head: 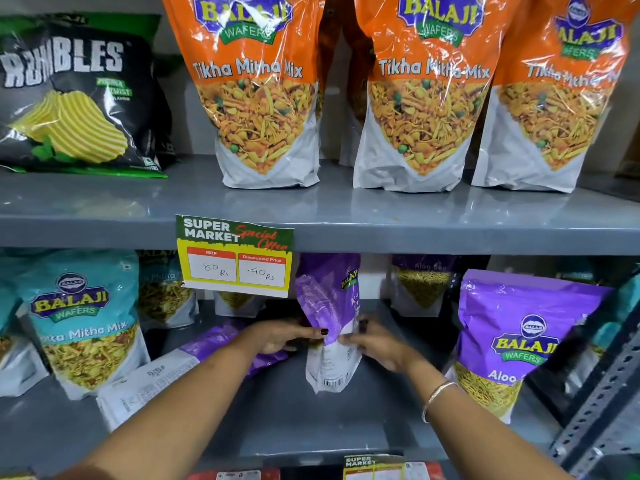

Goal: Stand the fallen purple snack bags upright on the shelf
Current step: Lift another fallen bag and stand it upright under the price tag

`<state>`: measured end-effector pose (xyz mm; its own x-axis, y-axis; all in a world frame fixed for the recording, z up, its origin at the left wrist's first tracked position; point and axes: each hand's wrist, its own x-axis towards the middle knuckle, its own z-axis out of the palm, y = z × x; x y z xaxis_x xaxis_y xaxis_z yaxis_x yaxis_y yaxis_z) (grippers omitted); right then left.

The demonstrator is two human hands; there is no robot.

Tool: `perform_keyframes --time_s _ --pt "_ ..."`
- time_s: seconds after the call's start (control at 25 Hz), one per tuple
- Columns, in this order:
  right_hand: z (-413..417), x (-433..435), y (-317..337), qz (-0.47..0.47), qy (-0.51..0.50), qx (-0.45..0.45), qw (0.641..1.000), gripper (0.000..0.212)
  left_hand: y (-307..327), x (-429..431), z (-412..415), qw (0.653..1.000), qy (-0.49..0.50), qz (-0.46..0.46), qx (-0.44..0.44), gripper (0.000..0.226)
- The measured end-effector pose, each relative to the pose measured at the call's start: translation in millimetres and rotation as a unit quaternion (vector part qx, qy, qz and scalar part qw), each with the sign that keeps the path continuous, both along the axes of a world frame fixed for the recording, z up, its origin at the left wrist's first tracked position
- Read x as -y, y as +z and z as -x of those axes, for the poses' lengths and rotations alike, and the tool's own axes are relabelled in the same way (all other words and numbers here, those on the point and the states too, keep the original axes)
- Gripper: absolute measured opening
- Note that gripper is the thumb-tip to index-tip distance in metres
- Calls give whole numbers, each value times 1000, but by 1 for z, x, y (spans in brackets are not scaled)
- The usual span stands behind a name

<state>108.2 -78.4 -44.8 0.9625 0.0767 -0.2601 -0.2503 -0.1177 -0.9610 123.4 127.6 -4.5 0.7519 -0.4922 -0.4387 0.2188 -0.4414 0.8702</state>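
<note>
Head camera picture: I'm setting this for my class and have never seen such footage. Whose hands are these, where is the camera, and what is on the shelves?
The camera sits on a person's head, looking down at their own bare hands. The left hand and right hand hold one purple bag upright on the lower shelf. Another purple bag lies flat beside it; a third stands at right. Orange bags stand on the shelf above.

Four purple bags (pixel 329 306), three orange bags (pixel 258 88), one black Rumbles bag (pixel 76 95), two hands (pixel 280 336).
</note>
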Motion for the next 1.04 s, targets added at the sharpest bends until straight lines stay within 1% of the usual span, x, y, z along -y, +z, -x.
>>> perform_keyframes --time_s 0.04,0.08,0.12,0.16,0.2,0.24,0.28,0.32,0.4,0.44,0.48,0.52,0.56,0.6,0.68,0.72,0.8,0.84,0.88,0.92,1.0,1.04 --pt "5 -4 -4 2 21 6 1000 77 -1 -1 -2 1000 2 4 -12 89" --pt "10 -10 -6 22 42 21 999 87 -1 1 -5 1000 13 3 -15 71" --pt "16 -18 -6 63 55 42 996 102 -2 3 -7 1000 24 5 -11 57" --pt "19 -28 -8 119 46 61 990 119 -4 6 -9 1000 28 -1 0 51" --pt "19 -39 -10 161 14 77 984 132 -5 10 -10 1000 26 -12 10 49" --pt "19 -49 -11 178 -27 83 980 138 -5 13 -11 999 17 -22 17 45" --pt "18 -53 -15 181 -54 89 978 135 -4 15 -10 999 -1 -37 23 41" --pt "18 -54 -16 186 -66 104 975 124 -1 17 -9 998 -29 -58 27 38" --pt "12 -37 -12 153 -43 125 979 88 2 12 -13 994 -47 -91 36 47" --pt "10 -22 -7 123 3 121 985 72 1 9 -17 995 -27 -85 46 58" --pt "8 -3 -2 117 54 107 986 59 -1 5 -20 995 13 -66 71 75" --pt "5 13 3 132 63 98 984 51 -3 2 -24 992 58 -50 103 92" --pt "-1 25 6 165 32 103 980 46 -3 1 -26 987 91 -39 124 98" --pt "-7 33 8 186 -16 119 975 45 -5 3 -28 986 102 -29 132 94" --pt "-14 42 1 143 -54 126 980 42 -12 12 -27 988 89 -15 129 77" --pt "-14 40 1 103 -43 121 986 50 -13 17 -25 989 81 -10 123 70" --pt "-5 33 7 46 9 89 995 77 -19 22 -23 990 84 6 113 62" --pt "-3 31 6 29 37 84 995 82 -21 23 -24 989 93 15 115 61" --pt "-2 29 6 21 57 86 994 77 -22 23 -24 988 103 21 117 60" --pt "0 26 8 17 64 90 994 68 -23 23 -24 987 107 28 117 60" --pt "1 18 12 18 41 96 994 54 -22 23 -22 987 104 33 120 61" --pt "2 14 12 21 27 95 995 51 -22 23 -22 987 101 32 119 63"
